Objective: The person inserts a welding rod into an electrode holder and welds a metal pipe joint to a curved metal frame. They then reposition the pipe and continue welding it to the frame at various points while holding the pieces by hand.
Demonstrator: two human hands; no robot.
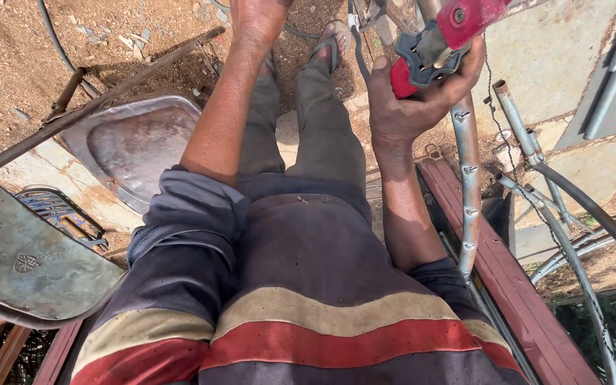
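My right hand (422, 96) is wrapped around the red handle of a clamp tool (436, 43), thumb up its left side and fingers curled under, so a firm hold. The tool has a red painted body, a black toothed plastic collar, and one screw head showing on the red part. It's up at the top edge of view, over the upper end of the maroon bench (515, 292) I'm on, right against the grey metal pipe (468, 185).

My left hand (254, 18) is cut off by the top edge. I can't tell if it's open or holding anything.

Risks as I see them:
- The pipe has a row of small welded tabs down its length. If my grip slides down, knuckles catch on them.
- The tool is held at arm's reach in one hand. Any twist at the collar and it may slip, landing near my sandalled foot (329, 43).
- Loose tubes and a dark hose (593, 207) lie right of the bench, so there's a snag risk if I swing that way.
- A bent metal basin (133, 146) sits on the ground to my left, so footing is poor there.
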